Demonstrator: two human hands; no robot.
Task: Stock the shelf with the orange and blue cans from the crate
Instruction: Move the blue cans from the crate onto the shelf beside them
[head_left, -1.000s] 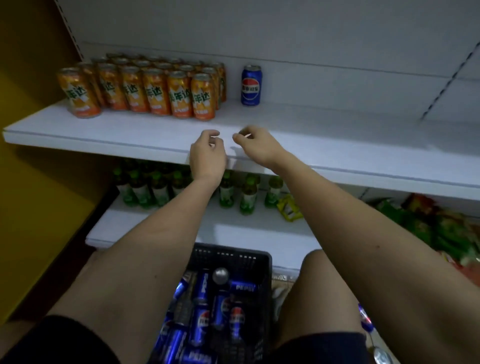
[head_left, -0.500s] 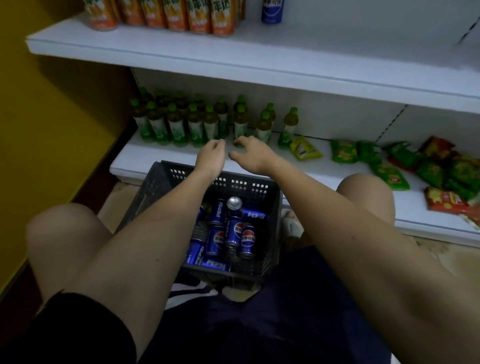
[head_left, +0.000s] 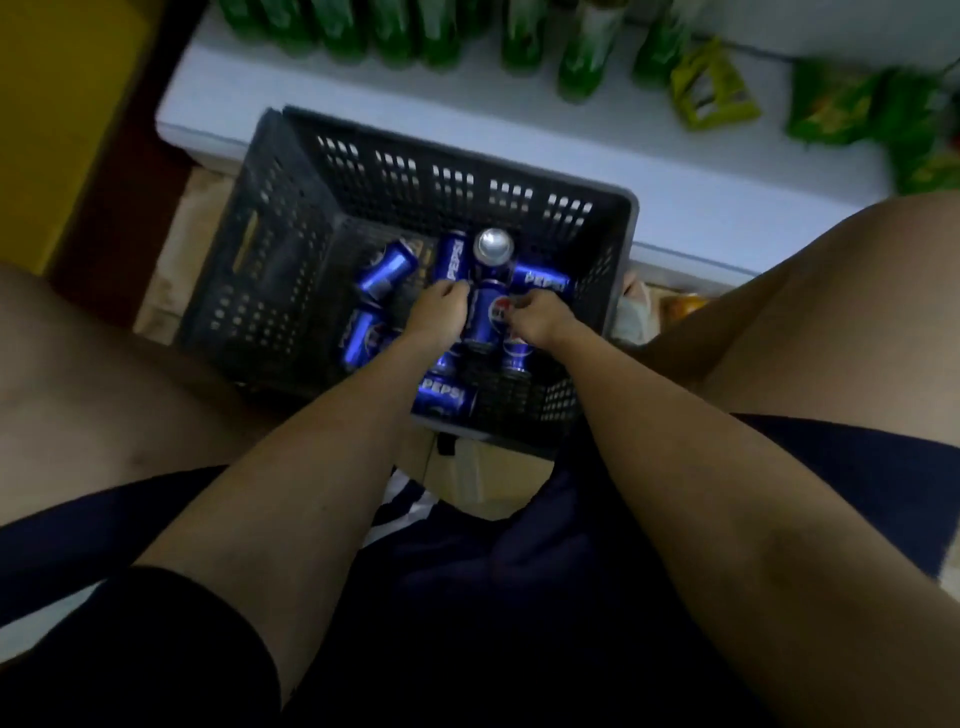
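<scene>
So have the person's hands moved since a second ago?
Yes. Both the left hand and the right hand have come down from the upper shelf's edge into the black crate, among the blue cans.

Yellow wall (head_left: 62, 104), dim tiled floor (head_left: 171, 270)

Both arms reach forward and down. The left hand (head_left: 439, 314) and right hand (head_left: 537, 319) lie close together, fingers curled.
</scene>
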